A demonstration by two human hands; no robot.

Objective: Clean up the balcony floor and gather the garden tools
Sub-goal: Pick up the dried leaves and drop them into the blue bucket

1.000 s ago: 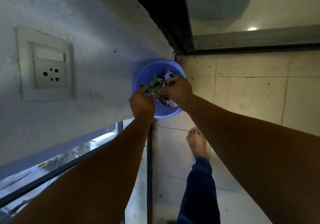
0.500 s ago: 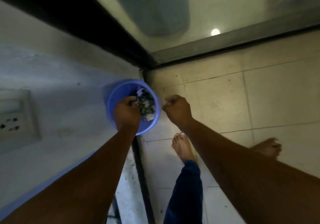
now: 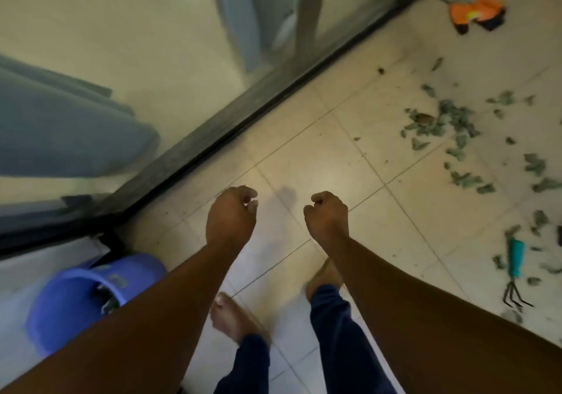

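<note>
The tiled balcony floor [image 3: 359, 156] is bounded along its far edge by a dark sliding-door track [image 3: 243, 110] and glass. A blue bucket [image 3: 70, 302] is seen at the floor's near-left corner, against the wall, with scraps inside. Green leaf scraps [image 3: 450, 125] are scattered across the right side of the floor. An orange-and-dark cloth item [image 3: 476, 13] lies near the far-right corner. A teal-handled hand rake [image 3: 514, 272] lies among the scraps by the right edge, tines toward the viewer. The left hand [image 3: 231, 217] and right hand [image 3: 327, 215] are held above the floor, fingers curled in, nothing gripped.
</note>
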